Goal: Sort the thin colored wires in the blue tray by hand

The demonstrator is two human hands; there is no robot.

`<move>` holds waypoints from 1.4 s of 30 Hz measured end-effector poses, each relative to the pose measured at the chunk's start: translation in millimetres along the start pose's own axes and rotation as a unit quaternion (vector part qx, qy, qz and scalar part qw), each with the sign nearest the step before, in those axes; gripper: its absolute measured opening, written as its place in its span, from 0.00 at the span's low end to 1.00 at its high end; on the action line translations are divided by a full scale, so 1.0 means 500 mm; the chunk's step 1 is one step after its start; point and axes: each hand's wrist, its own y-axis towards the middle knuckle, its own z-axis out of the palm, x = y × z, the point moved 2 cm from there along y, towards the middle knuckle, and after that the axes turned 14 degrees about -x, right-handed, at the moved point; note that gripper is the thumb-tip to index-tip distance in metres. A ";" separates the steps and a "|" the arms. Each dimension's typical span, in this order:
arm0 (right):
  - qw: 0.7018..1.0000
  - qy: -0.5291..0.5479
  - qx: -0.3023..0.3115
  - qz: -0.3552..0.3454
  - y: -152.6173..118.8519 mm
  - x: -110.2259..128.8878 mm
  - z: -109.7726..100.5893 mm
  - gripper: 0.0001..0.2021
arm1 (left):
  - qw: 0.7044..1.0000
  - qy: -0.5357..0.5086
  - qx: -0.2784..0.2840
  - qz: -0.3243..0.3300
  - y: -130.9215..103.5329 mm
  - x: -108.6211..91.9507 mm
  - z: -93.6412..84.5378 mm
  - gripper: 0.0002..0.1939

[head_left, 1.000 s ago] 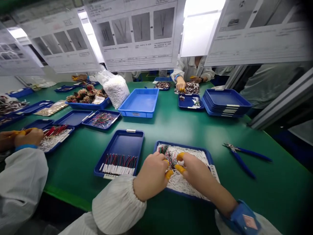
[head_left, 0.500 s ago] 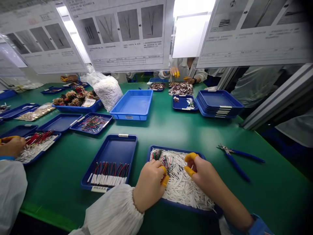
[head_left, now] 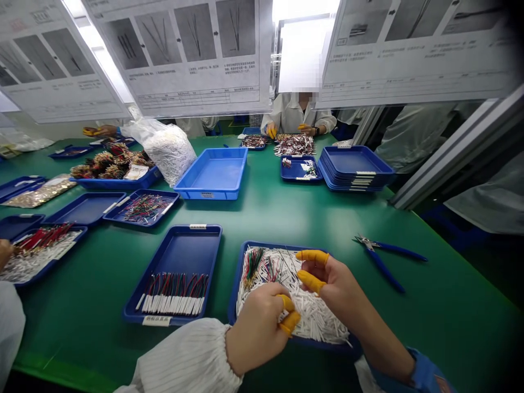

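Right hand (head_left: 339,286) now lifted off wire tray (head_left: 241,273); labels illegible.

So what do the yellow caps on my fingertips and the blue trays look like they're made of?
Yellow caps: likely thin rubber or latex; matte, snug, following the fingertip's shape. Near blue tray holding the sleeved wires: probably moulded plastic; even colour, slight sheen, rounded raised rim. The stack of trays looks the same.

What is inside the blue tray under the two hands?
The blue tray holds a heap of white tubes and coloured wires. The left hand and right hand cover part; the tray's floor is hidden.
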 end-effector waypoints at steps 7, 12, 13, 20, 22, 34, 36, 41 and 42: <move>0.992 0.094 -0.017 0.088 -0.026 -0.003 0.044 0.13 | 0.951 -0.200 -0.047 -0.232 0.015 0.011 -0.023 0.09; 0.986 0.125 -0.043 0.098 -0.034 0.007 0.046 0.11 | 0.893 -0.310 -0.055 -0.321 0.013 0.015 -0.017 0.10; 0.988 0.121 -0.044 0.085 -0.033 0.010 0.043 0.10 | 0.887 -0.322 -0.056 -0.326 0.013 0.014 -0.017 0.09; 0.995 0.042 -0.087 0.006 -0.026 0.003 0.016 0.09 | 0.868 -0.371 -0.066 -0.323 0.009 0.016 -0.019 0.08; 0.993 0.070 -0.091 0.008 -0.025 -0.005 0.012 0.07 | 0.876 -0.365 -0.052 -0.310 0.008 0.016 -0.019 0.08; 0.998 0.061 -0.016 0.020 -0.026 0.005 0.021 0.08 | 0.906 -0.310 0.011 -0.287 -0.002 0.013 -0.014 0.09; 0.999 0.031 -0.033 -0.011 -0.027 -0.001 0.018 0.06 | 0.909 -0.307 0.008 -0.280 -0.001 0.014 -0.014 0.08; 0.994 0.056 -0.089 -0.008 -0.022 -0.011 0.008 0.05 | 0.910 -0.311 0.015 -0.273 0.002 0.020 -0.017 0.08; 0.995 0.058 -0.079 0.001 -0.021 -0.009 0.009 0.06 | 0.913 -0.307 0.014 -0.269 0.001 0.020 -0.017 0.08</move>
